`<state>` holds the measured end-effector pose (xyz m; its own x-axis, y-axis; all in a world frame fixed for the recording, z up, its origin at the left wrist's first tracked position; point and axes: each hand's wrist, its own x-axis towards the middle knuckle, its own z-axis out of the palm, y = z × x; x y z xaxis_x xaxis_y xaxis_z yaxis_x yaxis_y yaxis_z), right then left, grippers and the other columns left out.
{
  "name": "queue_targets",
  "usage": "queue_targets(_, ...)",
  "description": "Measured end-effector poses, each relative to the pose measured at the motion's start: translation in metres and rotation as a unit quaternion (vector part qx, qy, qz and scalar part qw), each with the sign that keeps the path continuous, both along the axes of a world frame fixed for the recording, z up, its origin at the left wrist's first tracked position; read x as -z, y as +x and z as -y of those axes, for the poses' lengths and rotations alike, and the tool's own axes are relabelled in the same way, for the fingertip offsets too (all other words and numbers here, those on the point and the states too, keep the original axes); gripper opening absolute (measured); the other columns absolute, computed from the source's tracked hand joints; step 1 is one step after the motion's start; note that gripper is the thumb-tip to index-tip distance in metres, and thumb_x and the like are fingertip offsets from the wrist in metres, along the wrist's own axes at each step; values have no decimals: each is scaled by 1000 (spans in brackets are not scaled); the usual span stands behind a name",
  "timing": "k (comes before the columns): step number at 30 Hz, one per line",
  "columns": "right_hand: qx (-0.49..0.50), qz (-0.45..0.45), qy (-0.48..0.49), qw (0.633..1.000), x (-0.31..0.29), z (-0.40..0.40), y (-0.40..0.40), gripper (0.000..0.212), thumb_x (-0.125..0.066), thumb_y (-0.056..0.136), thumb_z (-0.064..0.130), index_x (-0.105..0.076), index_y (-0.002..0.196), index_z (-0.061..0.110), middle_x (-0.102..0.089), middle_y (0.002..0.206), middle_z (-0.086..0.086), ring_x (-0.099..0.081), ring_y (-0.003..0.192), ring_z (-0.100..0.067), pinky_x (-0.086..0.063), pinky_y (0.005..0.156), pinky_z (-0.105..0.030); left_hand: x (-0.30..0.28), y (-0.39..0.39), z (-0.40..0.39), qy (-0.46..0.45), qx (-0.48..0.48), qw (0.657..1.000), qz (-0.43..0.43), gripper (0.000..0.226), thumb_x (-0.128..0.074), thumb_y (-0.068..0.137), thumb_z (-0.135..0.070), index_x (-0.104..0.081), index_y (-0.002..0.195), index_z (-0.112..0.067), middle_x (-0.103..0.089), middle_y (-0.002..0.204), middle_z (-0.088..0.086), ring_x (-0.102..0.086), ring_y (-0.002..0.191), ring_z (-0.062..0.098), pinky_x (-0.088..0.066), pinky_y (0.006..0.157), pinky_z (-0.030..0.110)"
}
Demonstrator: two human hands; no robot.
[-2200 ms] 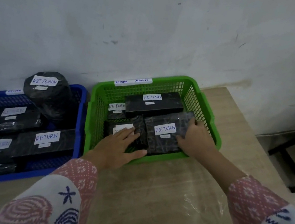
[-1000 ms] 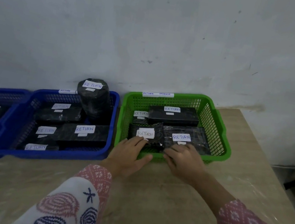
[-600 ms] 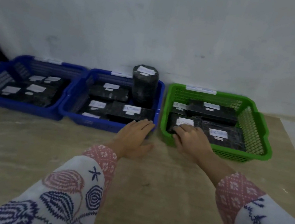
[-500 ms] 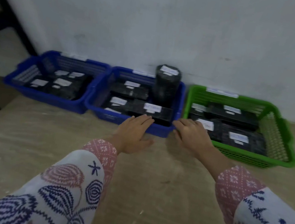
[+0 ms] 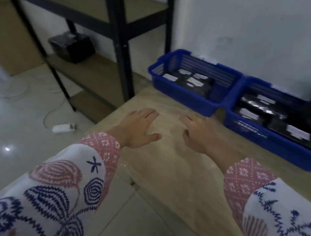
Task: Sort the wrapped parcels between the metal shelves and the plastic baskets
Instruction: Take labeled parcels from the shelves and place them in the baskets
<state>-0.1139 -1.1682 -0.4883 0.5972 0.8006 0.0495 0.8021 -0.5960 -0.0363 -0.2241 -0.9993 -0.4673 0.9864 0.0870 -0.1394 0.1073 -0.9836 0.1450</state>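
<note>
Black-wrapped parcel (image 5: 71, 49) sat upper left on shelf (image 5: 89, 67); both hands (image 5: 138, 127) (image 5: 202, 135) flat, empty mid-frame. Probably fetching next.

My left hand (image 5: 138, 128) and right hand (image 5: 202, 135) hover side by side over the table (image 5: 172, 174). Behind them two baskets (image 5: 187, 94) of parcels (image 5: 191, 81) stand against the wall. The shelves (image 5: 97, 15) stand left, one parcel (image 5: 71, 47) on the lower board.
</note>
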Motion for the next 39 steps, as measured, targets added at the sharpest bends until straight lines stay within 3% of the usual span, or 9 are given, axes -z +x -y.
queue_targets(9, -136, -58, 28, 989, 23, -188, -36, 40, -49, 84, 13, -53, 123, 10, -54, 126, -7, -53, 111, -24, -42, 93, -39, 22, -67, -155, -16, -128, 992, -14, 79, -39, 90, -59, -13, 148, -13, -13, 157, 3, -9, 144, 18, -13, 117, 38)
queue_targets(18, -135, -114, -8, 984, 36, -380, -7, 49, -45, 91, 14, -36, 139, 10, -38, 143, -8, -41, 128, -25, -35, 105, -40, 26, -48, -339, -11, -165, 986, -19, 79, -42, 88, -59, -15, 148, -15, -15, 156, 3, -14, 143, 20, -15, 116, 39)
queue_targets(27, -139, -124, -6, 983, 26, -561, 31, 51, -45, 92, 14, -32, 142, 10, -37, 144, -8, -41, 128, -25, -33, 106, -40, 30, -17, -516, -47, -215, 975, -2, 82, -46, 87, -59, -14, 149, -16, -14, 156, 3, -17, 142, 22, -17, 116, 42)
queue_targets(36, -50, -144, 19, 988, 49, -709, 40, 48, -45, 93, 14, -34, 140, 13, -36, 143, -6, -42, 125, -26, -33, 103, -39, 53, 7, -692, -69, -173, 982, 4, 79, -54, 87, -50, -16, 148, -18, -20, 154, 4, -24, 139, 25, -23, 112, 43)
queue_targets(39, 23, -213, 59, 975, 65, -756, 35, 47, -46, 93, 10, -37, 139, 10, -35, 143, -8, -40, 128, -25, -36, 103, -35, 61, 10, -750, -91, -146, 985, -3, 77, -56, 88, -47, -18, 147, -18, -21, 154, 4, -26, 138, 25, -26, 110, 41)
